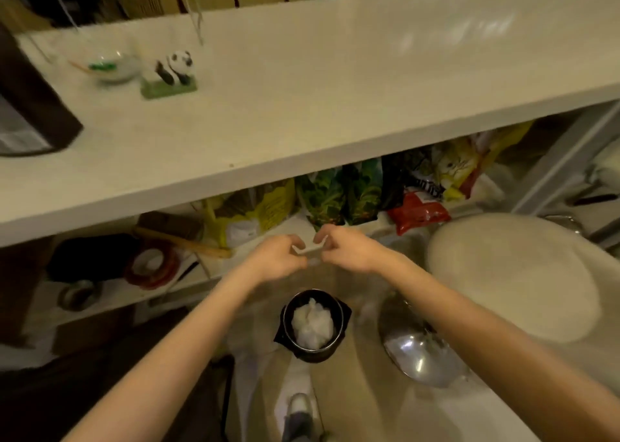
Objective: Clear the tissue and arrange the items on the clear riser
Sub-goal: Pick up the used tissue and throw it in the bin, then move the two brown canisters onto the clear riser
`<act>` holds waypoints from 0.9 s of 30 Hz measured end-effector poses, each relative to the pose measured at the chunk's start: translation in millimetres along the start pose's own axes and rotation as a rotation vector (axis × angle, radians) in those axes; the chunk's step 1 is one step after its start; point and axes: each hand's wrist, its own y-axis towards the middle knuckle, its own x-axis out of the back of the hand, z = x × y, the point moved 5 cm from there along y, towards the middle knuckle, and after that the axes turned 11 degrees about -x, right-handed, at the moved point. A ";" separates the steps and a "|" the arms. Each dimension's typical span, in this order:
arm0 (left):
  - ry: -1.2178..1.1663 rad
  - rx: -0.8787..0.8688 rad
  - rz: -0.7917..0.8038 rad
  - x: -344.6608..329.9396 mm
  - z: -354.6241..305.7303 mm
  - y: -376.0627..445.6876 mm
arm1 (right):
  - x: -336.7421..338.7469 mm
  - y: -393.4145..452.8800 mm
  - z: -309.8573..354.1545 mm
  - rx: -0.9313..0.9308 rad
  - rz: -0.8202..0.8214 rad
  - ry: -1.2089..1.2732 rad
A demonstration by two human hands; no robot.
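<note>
My left hand (280, 257) and my right hand (349, 248) meet below the counter's edge, fingers pinched on a small pale object (310, 248) held between them; blur hides what it is. Directly beneath them a black bin (315, 352) stands on the floor with a crumpled white tissue (312, 324) inside. On the white counter (335, 82), at the far left, sit a panda figurine (174, 69) on a green base and a glass bowl (112, 67) holding something green. Thin clear edges (198, 22) rise around them, possibly the clear riser.
A dark appliance (30, 116) stands at the counter's left end. Under the counter a shelf holds several snack bags (339, 196) and a red ring (151, 267). A round white stool (510, 274) on a chrome base stands at the right. My shoe (298, 411) is near the bin.
</note>
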 end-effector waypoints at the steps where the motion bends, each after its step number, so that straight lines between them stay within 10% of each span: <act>1: 0.007 -0.019 -0.015 12.7 -11.2 -9.9 | 13.3 -11.1 13.3 0.027 -0.009 0.004; 12: -0.011 -0.070 -0.510 155.1 -58.6 -112.6 | 107.4 -58.1 136.6 0.325 -0.124 -0.066; 27: 0.322 0.464 -1.059 241.7 68.2 -197.6 | 86.6 15.9 288.7 0.553 -0.134 -0.131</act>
